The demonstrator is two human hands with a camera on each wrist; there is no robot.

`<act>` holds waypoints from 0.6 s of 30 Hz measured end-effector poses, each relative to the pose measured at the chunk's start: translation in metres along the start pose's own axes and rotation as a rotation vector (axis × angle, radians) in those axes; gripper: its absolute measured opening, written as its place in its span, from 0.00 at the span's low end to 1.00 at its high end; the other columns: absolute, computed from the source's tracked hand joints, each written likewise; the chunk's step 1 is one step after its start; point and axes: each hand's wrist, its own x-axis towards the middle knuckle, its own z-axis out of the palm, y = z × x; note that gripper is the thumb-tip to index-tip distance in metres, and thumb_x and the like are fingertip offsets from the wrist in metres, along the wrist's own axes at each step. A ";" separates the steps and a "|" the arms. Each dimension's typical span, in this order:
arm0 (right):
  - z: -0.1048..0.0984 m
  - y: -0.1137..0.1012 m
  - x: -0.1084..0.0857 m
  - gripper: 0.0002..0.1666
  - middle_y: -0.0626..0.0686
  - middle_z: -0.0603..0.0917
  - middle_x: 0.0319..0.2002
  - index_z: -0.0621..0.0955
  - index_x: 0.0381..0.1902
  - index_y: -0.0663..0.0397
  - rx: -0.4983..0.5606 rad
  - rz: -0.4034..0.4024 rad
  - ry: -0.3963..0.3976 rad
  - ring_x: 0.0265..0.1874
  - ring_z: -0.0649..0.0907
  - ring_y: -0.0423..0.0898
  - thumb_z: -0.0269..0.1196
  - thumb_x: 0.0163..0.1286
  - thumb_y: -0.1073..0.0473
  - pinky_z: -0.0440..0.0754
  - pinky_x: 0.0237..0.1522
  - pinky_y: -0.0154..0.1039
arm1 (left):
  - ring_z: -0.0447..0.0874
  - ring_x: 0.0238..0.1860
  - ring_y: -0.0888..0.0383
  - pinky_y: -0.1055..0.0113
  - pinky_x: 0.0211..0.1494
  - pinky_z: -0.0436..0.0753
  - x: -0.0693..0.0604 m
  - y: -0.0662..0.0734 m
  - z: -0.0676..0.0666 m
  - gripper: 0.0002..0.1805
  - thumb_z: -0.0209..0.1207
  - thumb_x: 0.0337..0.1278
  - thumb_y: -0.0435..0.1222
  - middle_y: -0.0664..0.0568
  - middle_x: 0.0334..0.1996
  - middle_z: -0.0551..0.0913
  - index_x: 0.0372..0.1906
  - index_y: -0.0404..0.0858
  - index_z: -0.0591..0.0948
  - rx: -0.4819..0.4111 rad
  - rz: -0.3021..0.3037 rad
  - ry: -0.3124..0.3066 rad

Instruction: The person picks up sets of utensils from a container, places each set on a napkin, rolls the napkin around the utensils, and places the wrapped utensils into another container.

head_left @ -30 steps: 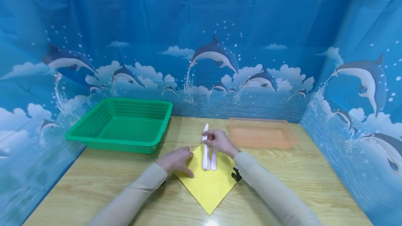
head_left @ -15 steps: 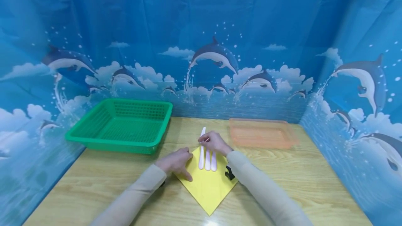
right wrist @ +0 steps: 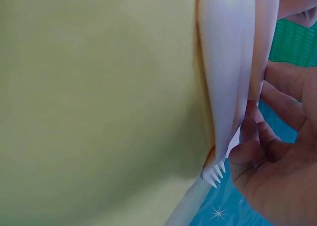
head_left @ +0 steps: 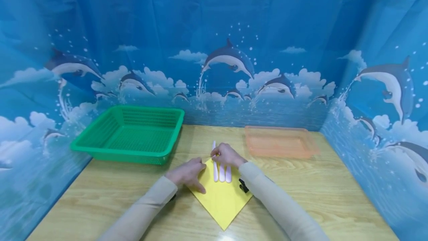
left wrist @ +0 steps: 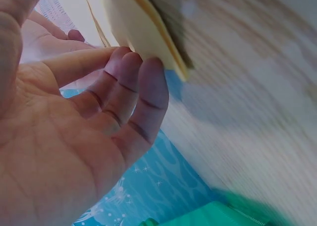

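The hands at work on a yellow, square, layered napkin (head_left: pixel 222 205), which lies cornerwise on the pale wood-grain worktop (head_left: pixel 334 192), one corner pointing to the near side. Three slim white plastic cutlery pieces lie side by side over its far half, handles towards the near corner: the left piece (head_left: pixel 215 173), the middle piece (head_left: pixel 222 174) and the right piece (head_left: pixel 228 174). Tines in the right wrist view mark a fork (right wrist: pixel 216 175) among them; which of the three cannot be told. The right hand (head_left: pixel 229 155) pinches the left piece near the napkin's far corner, a fingertip hold that suits something thin and light. The left hand (head_left: pixel 187 174) is spread at the napkin's left edge, its thumb on the upper face, probably to keep the sheet from sliding. The two hands are apart.

Edges and room: the left piece's tip juts beyond the napkin's far corner. A green perforated plastic basket (head_left: pixel 117 152) stands far left and a translucent orange plastic tray (head_left: pixel 281 143) far right, both clear of the napkin; a blue dolphin-printed curtain (head_left: pixel 214 18) bounds the far side. Movement appears freest nearward and rightward.
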 end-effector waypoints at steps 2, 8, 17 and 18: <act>0.001 0.001 0.000 0.11 0.60 0.88 0.42 0.86 0.44 0.63 -0.018 0.002 0.003 0.39 0.85 0.49 0.64 0.64 0.67 0.86 0.41 0.36 | 0.76 0.40 0.57 0.61 0.49 0.81 0.000 0.000 0.001 0.47 0.79 0.28 0.55 0.48 0.42 0.76 0.57 0.32 0.79 0.006 0.006 0.004; 0.002 0.003 -0.001 0.12 0.57 0.88 0.40 0.86 0.45 0.61 -0.083 -0.015 -0.013 0.40 0.83 0.48 0.66 0.63 0.65 0.84 0.46 0.39 | 0.74 0.40 0.58 0.62 0.48 0.81 0.001 -0.001 0.001 0.47 0.78 0.28 0.55 0.48 0.42 0.76 0.57 0.31 0.79 0.014 0.027 0.009; 0.003 0.001 -0.004 0.14 0.50 0.89 0.40 0.87 0.44 0.53 -0.173 -0.062 -0.072 0.41 0.83 0.44 0.70 0.61 0.55 0.79 0.53 0.43 | 0.74 0.41 0.57 0.60 0.50 0.81 -0.001 0.000 -0.003 0.48 0.78 0.29 0.55 0.47 0.44 0.76 0.58 0.30 0.78 -0.002 0.019 0.006; 0.003 0.001 -0.004 0.14 0.49 0.89 0.40 0.87 0.44 0.53 -0.187 -0.063 -0.069 0.41 0.83 0.44 0.71 0.60 0.55 0.78 0.55 0.44 | 0.74 0.41 0.57 0.61 0.50 0.81 -0.002 0.001 -0.003 0.48 0.78 0.29 0.55 0.47 0.44 0.76 0.58 0.30 0.78 -0.004 0.017 0.005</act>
